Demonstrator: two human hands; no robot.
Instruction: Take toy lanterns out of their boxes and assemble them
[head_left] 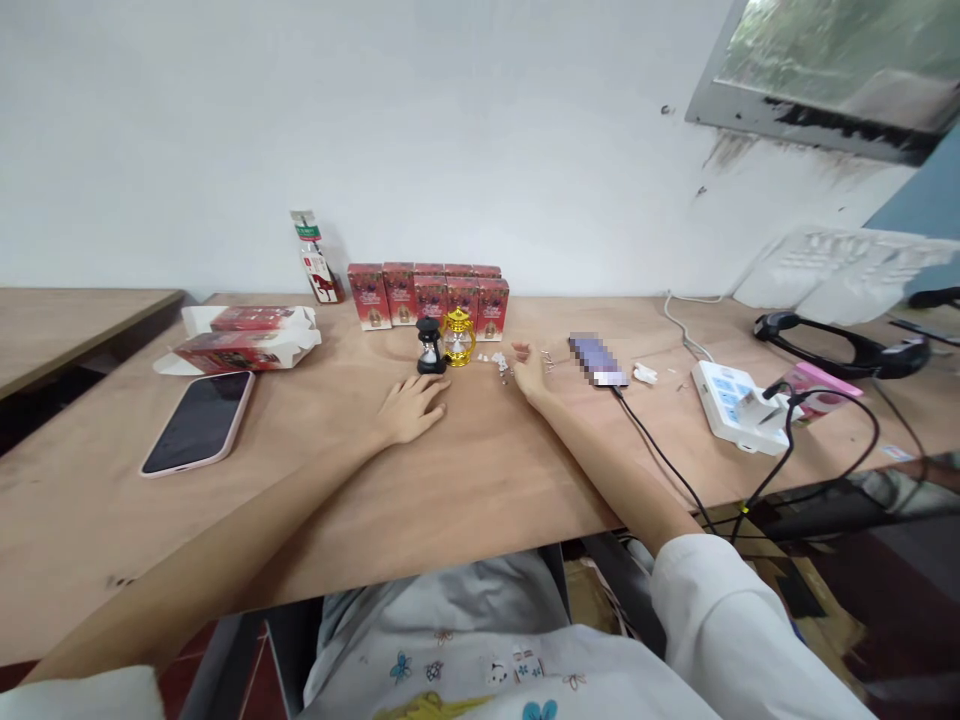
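Observation:
My left hand [411,408] lies on the wooden table with its fingers spread and nothing in them. Its fingertips are just in front of a small black lantern [430,348]. Beside that stands a gold lantern [458,338] of similar shape, upright. To the right, my right hand [531,374] rests by a scatter of small white pieces [498,360], its fingers loosely bent and apart, and I see nothing held. Small shiny metal bits [548,360] lie just right of it, too small to name.
Several red boxes [369,297] stand along the wall behind the lanterns. Opened red packaging [247,340], a phone [199,422] and a bottle [321,265] are at left. Rightward lie a plugged-in phone [598,360], a white power strip [731,405], cables and a black headband-like device [844,345].

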